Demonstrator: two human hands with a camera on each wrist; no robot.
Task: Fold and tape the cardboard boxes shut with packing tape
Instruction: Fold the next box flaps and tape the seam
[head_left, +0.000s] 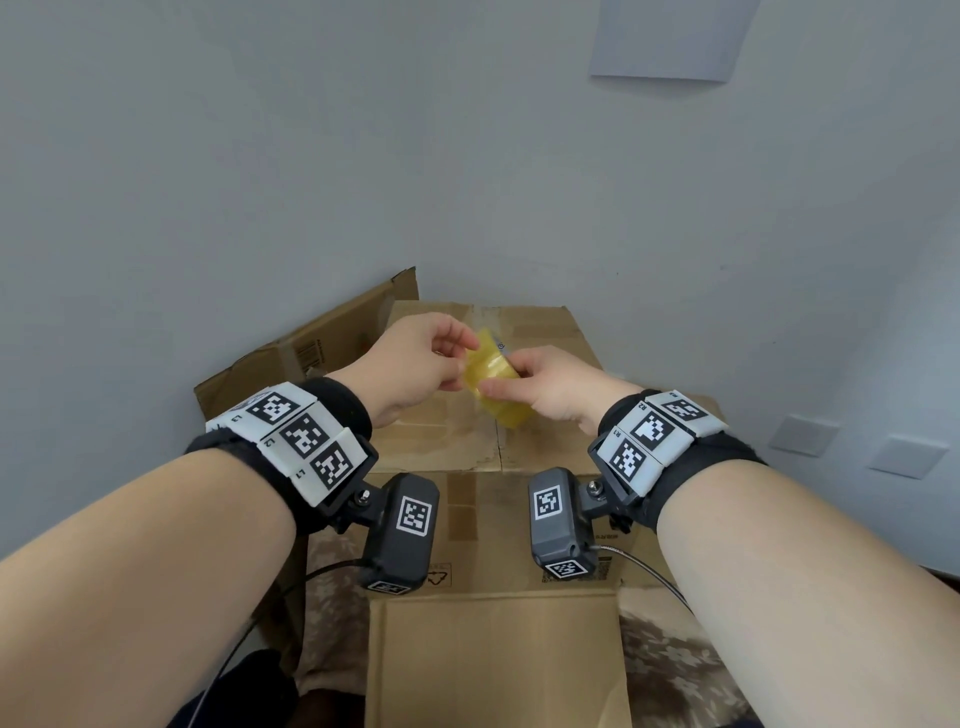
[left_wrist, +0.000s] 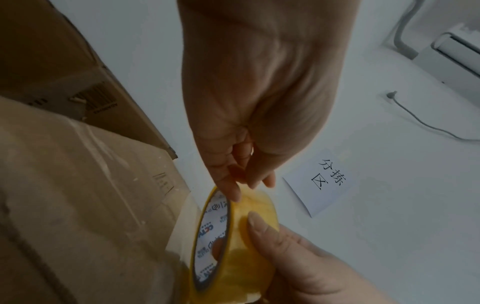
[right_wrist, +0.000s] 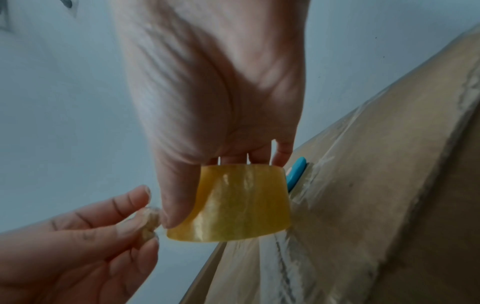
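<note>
A yellowish roll of packing tape (head_left: 493, 376) hangs in the air over the closed top of a cardboard box (head_left: 550, 332). My right hand (head_left: 506, 384) grips the roll (right_wrist: 239, 203), thumb across its outer face and fingers behind it. Just left of it, my left hand (head_left: 464, 353) pinches the crumpled loose tape end (right_wrist: 149, 218) between thumb and forefinger. The left wrist view looks along the roll's printed core (left_wrist: 215, 232). Old clear tape runs along the box's top seam (right_wrist: 311, 185).
A blue object (right_wrist: 296, 174) lies on the box top behind the roll. An open box (head_left: 322, 343) leans at the back left. Another cardboard panel (head_left: 493, 660) sits nearest me on patterned fabric (head_left: 670, 665). A paper sign (left_wrist: 324, 183) hangs on the wall.
</note>
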